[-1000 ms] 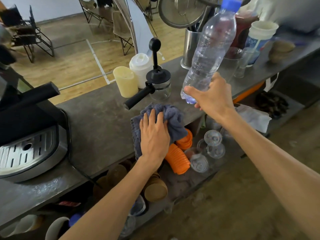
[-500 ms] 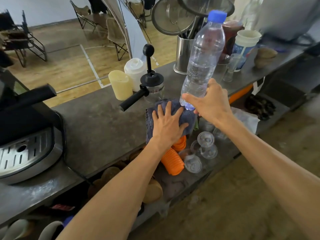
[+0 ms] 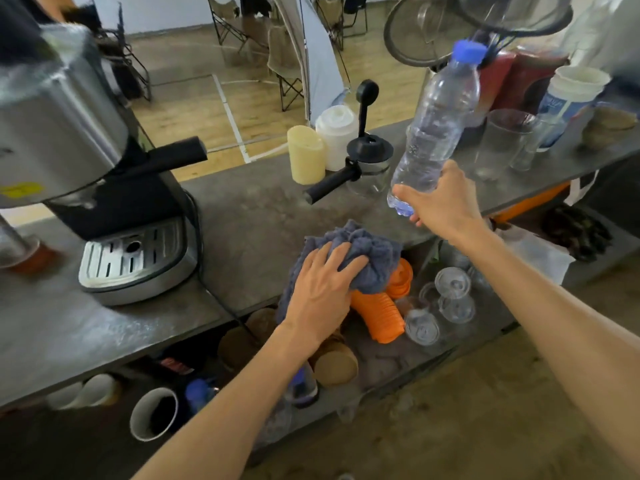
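My left hand (image 3: pixel 318 296) lies on a crumpled blue-grey cloth (image 3: pixel 377 258) at the front edge of the grey counter (image 3: pixel 249 216), fingers spread over it and pressing it down. Part of the cloth hangs over the edge. My right hand (image 3: pixel 446 206) grips the base of a clear plastic water bottle (image 3: pixel 436 126) with a blue cap. The bottle is lifted off the counter and leans to the right, above and right of the cloth.
An espresso machine (image 3: pixel 104 188) stands at the left, its cable running over the front edge. A black-handled glass jug (image 3: pixel 367 161), a cream container (image 3: pixel 306 154) and a white one (image 3: pixel 336 133) stand behind the cloth. Glasses (image 3: pixel 498 143) are at the right. Orange lids (image 3: pixel 381 313), clear lids (image 3: pixel 450 296) and cups fill the lower shelf.
My left hand has slid the cloth along the counter's front edge and the cloth is now bunched up. The bottle stays lifted in my right hand. The view swung left.
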A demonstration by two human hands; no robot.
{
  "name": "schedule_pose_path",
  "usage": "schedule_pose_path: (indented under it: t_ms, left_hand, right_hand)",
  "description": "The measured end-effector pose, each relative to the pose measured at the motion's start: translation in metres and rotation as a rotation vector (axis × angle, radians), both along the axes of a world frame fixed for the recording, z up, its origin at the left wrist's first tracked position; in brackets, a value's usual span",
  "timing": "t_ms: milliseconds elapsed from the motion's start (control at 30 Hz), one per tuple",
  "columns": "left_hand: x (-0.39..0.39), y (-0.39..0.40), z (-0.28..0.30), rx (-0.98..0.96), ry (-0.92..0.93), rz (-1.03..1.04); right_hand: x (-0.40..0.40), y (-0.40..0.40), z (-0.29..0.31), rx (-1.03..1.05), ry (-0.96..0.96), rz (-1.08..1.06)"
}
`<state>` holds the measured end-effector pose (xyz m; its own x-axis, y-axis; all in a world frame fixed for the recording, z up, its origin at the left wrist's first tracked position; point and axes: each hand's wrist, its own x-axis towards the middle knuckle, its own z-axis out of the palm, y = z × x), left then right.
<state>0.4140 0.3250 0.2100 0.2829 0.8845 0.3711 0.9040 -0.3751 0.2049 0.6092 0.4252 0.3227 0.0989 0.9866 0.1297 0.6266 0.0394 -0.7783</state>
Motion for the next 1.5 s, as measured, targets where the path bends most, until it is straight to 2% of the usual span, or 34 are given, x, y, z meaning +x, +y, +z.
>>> schedule_pose_path:
  t_ms: [233,467,600,667,767,833,933,1000,1100,1267,1400,1500]
  left_hand:
    - [-0.083,-0.051,0.005,-0.103,0.029,0.189]
    - [-0.095,-0.066,0.006,-0.116,-0.007,0.277]
    - [-0.087,-0.067,0.009,-0.101,-0.043,0.302]
    - [-0.083,-0.068,0.011,-0.093,-0.058,0.320]
    - [-0.077,-0.073,0.014,-0.105,-0.078,0.333]
    - [-0.077,-0.076,0.018,-0.124,-0.101,0.312]
    - [-0.082,-0.081,0.032,-0.138,-0.176,0.274]
    - [-0.085,-0.085,0.046,-0.096,-0.183,0.263]
    - [-0.093,-0.089,0.075,0.073,-0.138,0.256]
    - [-0.117,-0.102,0.160,0.362,-0.078,0.288]
    - [-0.150,-0.120,0.223,0.519,-0.011,0.368]
    - [-0.186,-0.122,0.263,0.594,0.030,0.410]
  right_hand:
    - [-0.033,0.006,-0.039,-0.085,-0.071,0.073]
    - [-0.041,-0.017,-0.038,-0.153,-0.018,0.025]
    - [-0.052,-0.076,-0.046,-0.001,0.045,-0.069]
    - [-0.069,-0.103,-0.054,-0.006,0.070,0.033]
    - [-0.099,-0.120,-0.068,-0.174,0.103,0.238]
    - [-0.115,-0.125,-0.073,-0.307,0.151,0.299]
    - [-0.125,-0.127,-0.071,-0.296,0.211,0.338]
    - [-0.129,-0.129,-0.055,-0.222,0.260,0.356]
    - [-0.136,-0.130,-0.016,-0.095,0.349,0.414]
    - [-0.163,-0.133,0.065,0.095,0.517,0.553]
    - [-0.202,-0.144,0.133,0.248,0.542,0.630]
    - [-0.242,-0.140,0.174,0.354,0.490,0.650]
